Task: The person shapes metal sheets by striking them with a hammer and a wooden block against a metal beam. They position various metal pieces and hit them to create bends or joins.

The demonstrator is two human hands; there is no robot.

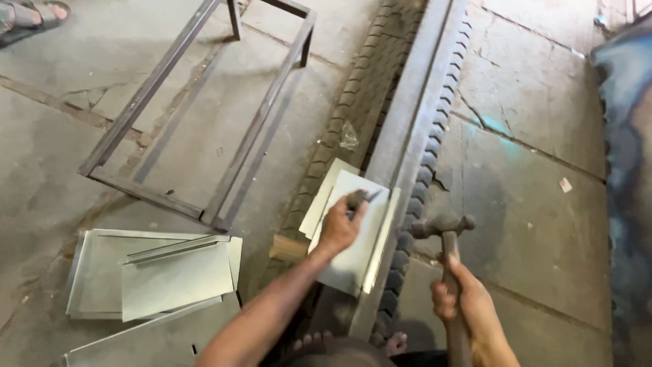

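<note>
Your left hand [337, 228] is closed around a short chisel [358, 199], its tip set down on the upper part of a bent sheet-metal piece [353, 251]. That piece lies tilted across a long steel rail [407, 129] which runs from near your feet up toward the far edge of the floor [530, 224]; a second sheet [319, 197] shows from under its left edge. Your right hand [462, 302] is clamped on the wooden handle of a hammer [443, 228], the head held up just to the right of the rail, near the sheet but apart from it and from the chisel.

A ribbed strip like tyre tread [360, 88] lies along the rail on the left, and another runs down its right side. To the left of your left forearm, a stack of folded metal trays [156, 272] rests on the floor, toward the near left corner. Beyond them stands an open rectangular frame of steel bar [204, 115]. A small block of wood [288, 248] sits between the trays and the rail. Your bare toes [397, 342] show at the near edge, beside the rail.
</note>
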